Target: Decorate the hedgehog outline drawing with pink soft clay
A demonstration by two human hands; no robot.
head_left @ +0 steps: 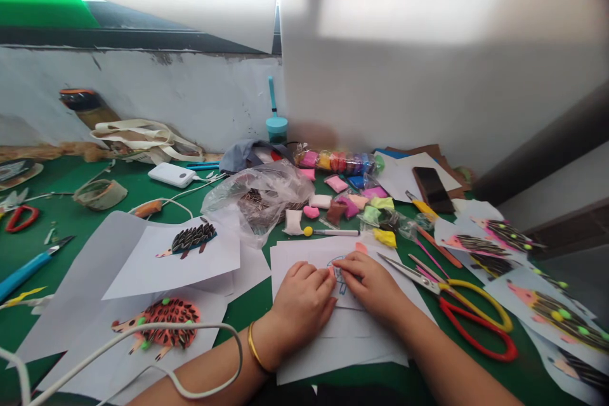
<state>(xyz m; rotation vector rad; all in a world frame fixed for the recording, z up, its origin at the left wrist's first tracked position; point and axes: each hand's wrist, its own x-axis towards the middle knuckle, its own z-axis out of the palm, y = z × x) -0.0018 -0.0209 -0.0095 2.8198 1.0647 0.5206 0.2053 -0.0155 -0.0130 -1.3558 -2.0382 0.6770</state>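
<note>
A sheet of white paper lies in front of me with a blue outline drawing on it, partly covered by my fingers. My left hand rests on the sheet, fingers curled together, with a small bit of salmon-pink clay at its fingertips. Bent over the drawing from the other side, my right hand has its fingertips down beside that clay. Whether they pinch anything is hidden. Another piece of salmon clay sits at the sheet's upper part, just beyond my right hand.
Large scissors lie open to the right. Finished hedgehog pictures lie on both sides, one with a pink clay body. Behind are several clay packets, a plastic bag, a pen and a phone. A white cable crosses my left forearm.
</note>
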